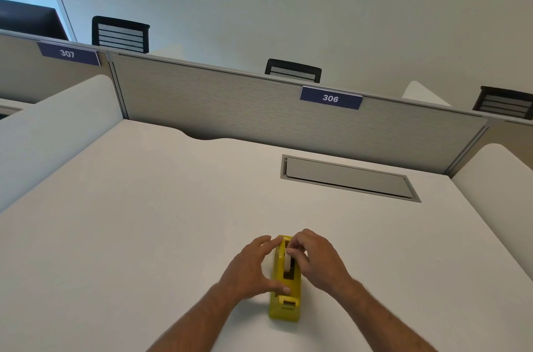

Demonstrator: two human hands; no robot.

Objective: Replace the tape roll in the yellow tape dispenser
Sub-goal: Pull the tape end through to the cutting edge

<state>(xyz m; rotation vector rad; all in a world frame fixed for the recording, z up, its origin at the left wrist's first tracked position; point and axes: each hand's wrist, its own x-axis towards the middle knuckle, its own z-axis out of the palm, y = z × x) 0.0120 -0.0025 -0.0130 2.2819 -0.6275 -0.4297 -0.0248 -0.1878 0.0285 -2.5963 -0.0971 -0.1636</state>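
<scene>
Gripping the yellow tape dispenser with our left hand, we pinch its tape roll between our right hand fingers.

Bright even light, soft shadows, wide-angle bending at edges

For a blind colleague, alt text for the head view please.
On a white desk, the left hand holds a yellow tape dispenser while the right hand pinches the white tape roll in it.

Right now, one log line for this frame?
left hand: holds yellow tape dispenser | right hand: pinches tape roll in dispenser | surface: white desk
</scene>
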